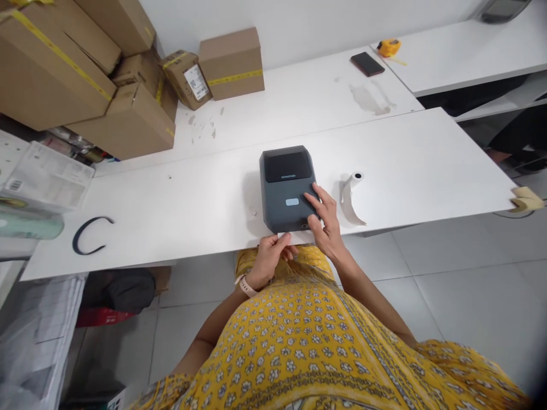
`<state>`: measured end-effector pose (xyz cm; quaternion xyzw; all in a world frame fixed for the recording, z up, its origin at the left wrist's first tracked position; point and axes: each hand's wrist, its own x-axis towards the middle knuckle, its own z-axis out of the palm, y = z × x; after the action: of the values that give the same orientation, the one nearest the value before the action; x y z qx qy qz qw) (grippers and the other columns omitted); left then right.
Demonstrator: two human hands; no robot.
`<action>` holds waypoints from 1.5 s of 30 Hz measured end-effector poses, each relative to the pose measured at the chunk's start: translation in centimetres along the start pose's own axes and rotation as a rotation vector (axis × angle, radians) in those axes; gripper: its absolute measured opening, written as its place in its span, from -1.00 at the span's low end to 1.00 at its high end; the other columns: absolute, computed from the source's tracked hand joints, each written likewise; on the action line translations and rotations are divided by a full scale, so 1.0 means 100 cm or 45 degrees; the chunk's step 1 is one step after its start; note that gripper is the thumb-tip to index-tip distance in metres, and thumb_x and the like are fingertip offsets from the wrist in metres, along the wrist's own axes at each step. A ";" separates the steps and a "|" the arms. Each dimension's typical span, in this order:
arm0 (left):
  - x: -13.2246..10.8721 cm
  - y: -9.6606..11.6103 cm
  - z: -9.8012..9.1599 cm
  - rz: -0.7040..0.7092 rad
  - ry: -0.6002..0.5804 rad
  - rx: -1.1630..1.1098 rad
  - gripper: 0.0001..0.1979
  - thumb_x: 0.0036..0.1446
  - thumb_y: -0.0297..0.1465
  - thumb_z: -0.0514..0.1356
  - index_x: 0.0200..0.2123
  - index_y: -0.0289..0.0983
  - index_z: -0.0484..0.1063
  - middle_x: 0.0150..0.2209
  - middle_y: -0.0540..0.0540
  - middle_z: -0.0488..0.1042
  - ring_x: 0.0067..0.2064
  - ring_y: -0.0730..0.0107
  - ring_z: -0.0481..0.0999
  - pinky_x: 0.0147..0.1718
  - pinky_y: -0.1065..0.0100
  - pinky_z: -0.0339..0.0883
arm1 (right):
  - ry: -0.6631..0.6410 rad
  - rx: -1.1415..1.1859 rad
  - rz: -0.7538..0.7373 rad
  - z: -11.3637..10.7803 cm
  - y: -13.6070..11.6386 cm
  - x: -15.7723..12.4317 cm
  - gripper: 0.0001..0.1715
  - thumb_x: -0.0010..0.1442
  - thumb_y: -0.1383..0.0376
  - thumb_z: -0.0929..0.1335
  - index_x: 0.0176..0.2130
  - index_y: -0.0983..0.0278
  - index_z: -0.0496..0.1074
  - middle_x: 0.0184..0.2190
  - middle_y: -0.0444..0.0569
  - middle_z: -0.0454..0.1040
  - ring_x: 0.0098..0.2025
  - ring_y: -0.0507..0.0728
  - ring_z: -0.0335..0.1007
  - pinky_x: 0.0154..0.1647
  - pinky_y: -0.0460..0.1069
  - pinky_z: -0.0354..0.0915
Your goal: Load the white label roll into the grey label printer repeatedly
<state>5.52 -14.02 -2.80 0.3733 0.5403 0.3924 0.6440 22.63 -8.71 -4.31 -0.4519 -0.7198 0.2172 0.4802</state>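
Observation:
A dark grey label printer (285,185) sits at the near edge of the white table (179,199). My right hand (325,222) rests on its front right corner, fingers spread over the lid. My left hand (269,259) is at the printer's front slot, its fingers pinched on a white label (287,234) coming out there. A white paper roll (351,196) with a loose curling end stands just right of the printer.
Cardboard boxes (106,85) are stacked at the back left. A black phone (367,64) and a yellow tape measure (388,48) lie at the far right. A black C-shaped cable (88,234) lies on the left. Plastic bins (43,176) stand at far left.

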 end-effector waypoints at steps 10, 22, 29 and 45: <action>-0.006 -0.001 -0.013 0.052 -0.082 0.112 -0.50 0.17 0.03 0.23 -0.53 -0.27 0.54 -0.59 -0.07 0.49 -0.54 0.43 0.43 -0.45 0.33 0.32 | -0.023 -0.118 0.010 -0.005 -0.016 0.011 -0.62 0.38 -0.04 0.25 0.09 -0.15 0.49 0.45 -0.34 0.12 0.53 0.38 -0.18 0.49 0.48 -0.17; -0.003 -0.010 -0.042 0.589 0.561 0.313 -0.63 0.36 -0.05 0.07 -0.13 -0.16 0.54 -0.12 -0.14 0.57 -0.14 0.23 0.54 -0.13 0.18 0.48 | -0.022 -0.274 0.056 0.004 -0.022 0.013 -0.69 0.39 0.00 0.27 0.01 -0.16 0.53 0.44 -0.35 0.16 0.55 0.40 -0.21 0.48 0.55 -0.42; 0.003 -0.001 -0.024 0.825 0.374 0.461 -0.44 0.40 -0.13 0.07 0.41 -0.02 0.14 0.47 -0.07 0.11 0.49 0.12 0.07 0.46 -0.01 0.01 | 0.043 0.161 0.265 0.001 -0.012 -0.014 -0.28 0.40 -0.15 0.16 0.44 -0.17 -0.03 0.54 -0.17 -0.10 0.57 0.32 -0.24 0.52 0.46 -0.16; 0.004 -0.006 -0.016 0.665 0.384 0.461 -0.31 0.39 -0.06 0.06 0.49 -0.06 -0.02 0.54 -0.07 -0.13 0.55 0.04 -0.19 0.51 -0.06 -0.18 | 0.000 0.192 0.379 0.006 -0.009 -0.025 -0.21 0.40 -0.18 0.10 0.49 -0.16 -0.18 0.56 -0.21 -0.15 0.58 0.31 -0.31 0.54 0.45 -0.22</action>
<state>4.06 -13.84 -3.71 0.5450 0.5765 0.4923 0.3581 21.97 -11.24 -5.12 -0.5162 -0.6265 0.3395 0.4752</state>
